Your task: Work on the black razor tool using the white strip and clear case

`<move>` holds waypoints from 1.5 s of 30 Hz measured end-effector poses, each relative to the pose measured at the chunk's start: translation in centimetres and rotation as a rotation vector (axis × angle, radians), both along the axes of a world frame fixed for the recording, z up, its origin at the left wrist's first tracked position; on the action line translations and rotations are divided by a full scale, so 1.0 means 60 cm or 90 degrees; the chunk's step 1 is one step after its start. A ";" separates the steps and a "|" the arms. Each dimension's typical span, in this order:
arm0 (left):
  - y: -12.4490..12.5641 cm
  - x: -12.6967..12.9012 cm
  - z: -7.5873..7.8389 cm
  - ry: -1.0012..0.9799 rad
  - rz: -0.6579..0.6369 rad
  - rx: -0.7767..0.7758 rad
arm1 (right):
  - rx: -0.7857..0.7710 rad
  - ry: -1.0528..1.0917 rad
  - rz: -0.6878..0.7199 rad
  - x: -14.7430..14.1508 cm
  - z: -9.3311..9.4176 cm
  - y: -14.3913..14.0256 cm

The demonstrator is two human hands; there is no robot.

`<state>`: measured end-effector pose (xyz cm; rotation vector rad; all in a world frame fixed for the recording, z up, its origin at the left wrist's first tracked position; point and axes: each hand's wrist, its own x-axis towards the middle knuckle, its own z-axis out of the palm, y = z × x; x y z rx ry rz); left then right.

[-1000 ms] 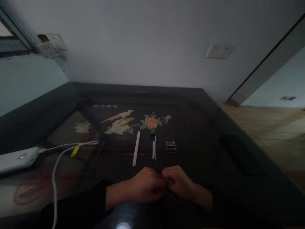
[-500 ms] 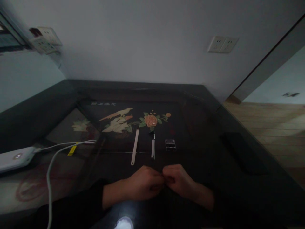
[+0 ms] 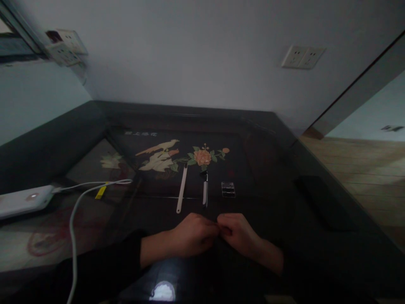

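My left hand (image 3: 196,234) and my right hand (image 3: 241,235) are both closed, their fingertips meeting low over the dark table (image 3: 272,190). Whatever is pinched between them, if anything, is too small and dark to make out. Just beyond my left hand lies a long flat pale strip (image 3: 181,190) with a small hole at its near end. To its right is a slim tool (image 3: 205,192) with a white handle and a dark head, like a small razor. A small clear case (image 3: 228,189) with dark pieces inside sits past my right hand.
A white power bank (image 3: 27,202) lies at the left, its white cable (image 3: 73,240) running toward me, with a yellow tag (image 3: 101,191) on it. A dark flat object (image 3: 324,202) rests at the right. A wall with sockets (image 3: 303,57) stands behind the table.
The camera view has shifted slightly, so the table items appear a little higher and further right. My hands stay closed together, with only slight movement.
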<state>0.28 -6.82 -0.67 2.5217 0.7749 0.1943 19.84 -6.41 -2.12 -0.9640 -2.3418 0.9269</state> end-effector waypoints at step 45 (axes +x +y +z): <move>-0.001 -0.002 -0.007 -0.002 -0.020 0.037 | 0.013 -0.019 0.003 -0.002 -0.001 -0.001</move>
